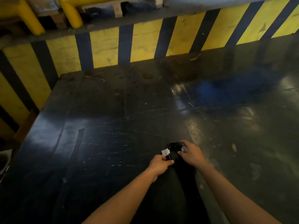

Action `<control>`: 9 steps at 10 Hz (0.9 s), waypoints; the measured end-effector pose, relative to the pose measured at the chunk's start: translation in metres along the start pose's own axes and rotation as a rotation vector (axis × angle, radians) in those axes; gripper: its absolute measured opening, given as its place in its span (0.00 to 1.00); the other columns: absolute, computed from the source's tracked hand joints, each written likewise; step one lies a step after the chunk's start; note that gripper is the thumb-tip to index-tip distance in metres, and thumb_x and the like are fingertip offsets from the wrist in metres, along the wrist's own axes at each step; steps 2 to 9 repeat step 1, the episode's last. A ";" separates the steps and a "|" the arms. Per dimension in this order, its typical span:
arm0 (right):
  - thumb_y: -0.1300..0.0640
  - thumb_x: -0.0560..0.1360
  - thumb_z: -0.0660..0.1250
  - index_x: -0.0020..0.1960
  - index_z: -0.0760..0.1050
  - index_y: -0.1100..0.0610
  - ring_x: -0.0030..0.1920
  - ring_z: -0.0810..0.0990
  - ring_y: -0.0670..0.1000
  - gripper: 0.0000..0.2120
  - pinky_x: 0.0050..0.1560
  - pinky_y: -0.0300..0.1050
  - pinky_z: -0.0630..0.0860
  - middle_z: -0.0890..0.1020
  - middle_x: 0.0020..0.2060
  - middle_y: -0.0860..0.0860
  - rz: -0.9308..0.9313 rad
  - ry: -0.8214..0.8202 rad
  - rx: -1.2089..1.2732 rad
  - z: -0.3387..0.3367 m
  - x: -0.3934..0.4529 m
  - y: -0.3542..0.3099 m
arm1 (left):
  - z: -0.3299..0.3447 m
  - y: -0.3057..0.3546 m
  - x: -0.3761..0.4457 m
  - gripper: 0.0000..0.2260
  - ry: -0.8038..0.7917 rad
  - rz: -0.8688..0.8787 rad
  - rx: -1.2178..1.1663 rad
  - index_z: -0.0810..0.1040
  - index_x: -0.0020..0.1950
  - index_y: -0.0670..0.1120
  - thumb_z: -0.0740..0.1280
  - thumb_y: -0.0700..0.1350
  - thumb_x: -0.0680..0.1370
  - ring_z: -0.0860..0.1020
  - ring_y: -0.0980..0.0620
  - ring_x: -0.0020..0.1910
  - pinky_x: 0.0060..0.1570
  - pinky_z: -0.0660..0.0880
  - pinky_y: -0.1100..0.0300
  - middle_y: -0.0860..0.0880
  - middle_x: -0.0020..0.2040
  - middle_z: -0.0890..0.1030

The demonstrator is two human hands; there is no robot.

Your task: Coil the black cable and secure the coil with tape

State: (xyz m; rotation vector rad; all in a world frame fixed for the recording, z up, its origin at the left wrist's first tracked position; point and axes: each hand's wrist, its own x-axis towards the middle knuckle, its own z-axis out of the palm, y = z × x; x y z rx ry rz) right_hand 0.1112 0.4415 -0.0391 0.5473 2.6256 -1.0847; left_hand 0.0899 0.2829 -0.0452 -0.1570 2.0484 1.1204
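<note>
Head view, looking down over two bare forearms: a person holds a small coil of black cable [174, 147] low in the middle of the frame, above a dark, scuffed, glossy floor [113, 126]. The left hand [159, 164] is closed in a loose fist at the coil's near left side, thumb and fingers pinched on the cable just below a white piece of tape [165, 152] stuck at the coil's left edge. The right hand [191, 153] cups the coil's right side, fingers curled over its top and gripping it; a second white scrap [184, 149] shows against those fingers, though whether it is stuck to the cable or only held cannot be told. A dark shape below the hands is too dim to identify. Beyond, a low wall [145, 41] painted in yellow and dark stripes borders the floor, with yellow pipes [30, 18] behind it at upper left.
</note>
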 end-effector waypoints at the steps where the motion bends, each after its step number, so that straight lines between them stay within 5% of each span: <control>1: 0.55 0.72 0.69 0.70 0.64 0.55 0.66 0.71 0.58 0.28 0.65 0.50 0.69 0.72 0.67 0.57 -0.085 0.143 0.066 -0.028 -0.006 -0.021 | -0.005 -0.013 -0.009 0.07 -0.020 0.062 0.034 0.78 0.50 0.48 0.68 0.50 0.75 0.78 0.52 0.47 0.50 0.75 0.55 0.48 0.48 0.80; 9: 0.55 0.72 0.69 0.70 0.64 0.55 0.66 0.71 0.58 0.28 0.65 0.50 0.69 0.72 0.67 0.57 -0.085 0.143 0.066 -0.028 -0.006 -0.021 | -0.005 -0.013 -0.009 0.07 -0.020 0.062 0.034 0.78 0.50 0.48 0.68 0.50 0.75 0.78 0.52 0.47 0.50 0.75 0.55 0.48 0.48 0.80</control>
